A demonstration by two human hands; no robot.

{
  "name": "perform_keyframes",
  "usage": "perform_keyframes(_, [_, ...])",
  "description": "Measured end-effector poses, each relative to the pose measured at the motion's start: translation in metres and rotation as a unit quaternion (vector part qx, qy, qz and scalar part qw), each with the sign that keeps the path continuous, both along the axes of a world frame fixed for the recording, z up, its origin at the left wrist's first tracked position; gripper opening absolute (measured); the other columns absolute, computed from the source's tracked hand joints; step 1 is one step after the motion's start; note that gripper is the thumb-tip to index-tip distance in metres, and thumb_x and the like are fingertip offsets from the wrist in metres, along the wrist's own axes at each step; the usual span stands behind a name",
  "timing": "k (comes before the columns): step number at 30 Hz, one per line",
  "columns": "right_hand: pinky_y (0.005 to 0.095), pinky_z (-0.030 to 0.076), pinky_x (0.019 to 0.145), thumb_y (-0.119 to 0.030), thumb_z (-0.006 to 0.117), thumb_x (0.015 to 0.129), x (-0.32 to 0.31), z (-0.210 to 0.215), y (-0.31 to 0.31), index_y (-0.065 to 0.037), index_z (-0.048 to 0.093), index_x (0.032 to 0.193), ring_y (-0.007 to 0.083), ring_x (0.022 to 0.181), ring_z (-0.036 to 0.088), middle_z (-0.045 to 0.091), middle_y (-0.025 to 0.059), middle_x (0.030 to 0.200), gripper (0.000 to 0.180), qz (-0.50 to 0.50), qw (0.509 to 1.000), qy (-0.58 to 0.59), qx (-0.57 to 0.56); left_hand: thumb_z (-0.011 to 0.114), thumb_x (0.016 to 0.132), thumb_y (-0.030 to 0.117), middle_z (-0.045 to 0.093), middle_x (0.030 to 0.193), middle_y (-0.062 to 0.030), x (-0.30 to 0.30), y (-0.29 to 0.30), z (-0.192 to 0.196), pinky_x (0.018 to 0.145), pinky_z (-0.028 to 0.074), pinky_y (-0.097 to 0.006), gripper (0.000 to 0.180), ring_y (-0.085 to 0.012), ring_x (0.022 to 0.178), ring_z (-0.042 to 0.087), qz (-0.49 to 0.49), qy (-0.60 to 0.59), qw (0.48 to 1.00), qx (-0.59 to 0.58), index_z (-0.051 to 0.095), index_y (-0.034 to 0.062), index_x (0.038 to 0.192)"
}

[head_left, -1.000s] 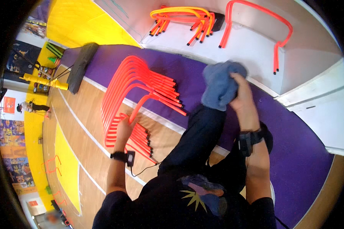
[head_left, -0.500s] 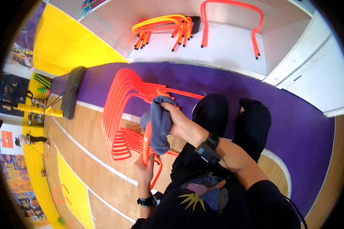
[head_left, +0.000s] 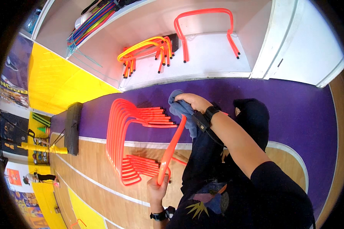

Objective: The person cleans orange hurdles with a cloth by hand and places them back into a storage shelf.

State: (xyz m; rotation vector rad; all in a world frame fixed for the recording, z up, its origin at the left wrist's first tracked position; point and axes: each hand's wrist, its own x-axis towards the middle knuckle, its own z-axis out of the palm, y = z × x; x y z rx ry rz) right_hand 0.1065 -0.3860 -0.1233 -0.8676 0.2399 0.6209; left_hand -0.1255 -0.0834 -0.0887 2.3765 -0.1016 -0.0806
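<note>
My left hand (head_left: 156,187) grips the lower corner of an orange plastic hurdle (head_left: 171,147) and holds it raised off the floor. A grey-blue cloth (head_left: 181,110) is wrapped around the hurdle's upper part, with my right hand (head_left: 193,101) closed on it. Just to the left, a stack of several more orange hurdles (head_left: 122,137) lies on its side across the purple and wooden floor.
A white shelf (head_left: 202,70) ahead holds one tall orange hurdle (head_left: 204,26) and a bunch of low yellow and orange hurdles (head_left: 147,51). Coloured hoops (head_left: 90,24) lie on the shelf above. A black broom head (head_left: 72,128) rests on the floor at left.
The view has tilted up toward the shelf. My right hand with the cloth has slid up along the hurdle, and my left hand now holds the hurdle's lower corner.
</note>
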Motion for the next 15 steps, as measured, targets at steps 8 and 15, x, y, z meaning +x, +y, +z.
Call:
perform_keyframes(8, [0.0325,0.052,0.059,-0.024,0.055,0.088,0.002,-0.063,0.038,-0.010,0.062,0.090,0.0178,0.072,0.064,0.067,0.0067,0.089,0.016,-0.165,0.964,0.067,0.199,0.066,0.085,0.024,0.053,0.054,-0.0132,0.089,0.000,-0.030,0.047,0.041,-0.035,0.029,-0.0163,0.050,0.054,0.032,-0.100,0.994,-0.022,0.059,-0.0020,0.074])
perform_keyframes(15, [0.0419,0.053,0.069,-0.019,0.054,0.089,-0.004,0.000,0.098,-0.006,0.061,0.085,0.0276,0.072,0.064,0.066,0.0121,0.083,0.015,-0.193,0.951,-0.013,0.240,0.062,0.082,0.026,0.058,0.070,-0.0281,0.166,-0.036,-0.045,0.059,0.046,-0.048,0.031,-0.0448,0.071,0.059,-0.011,-0.086,0.992,0.094,0.058,-0.0046,0.079])
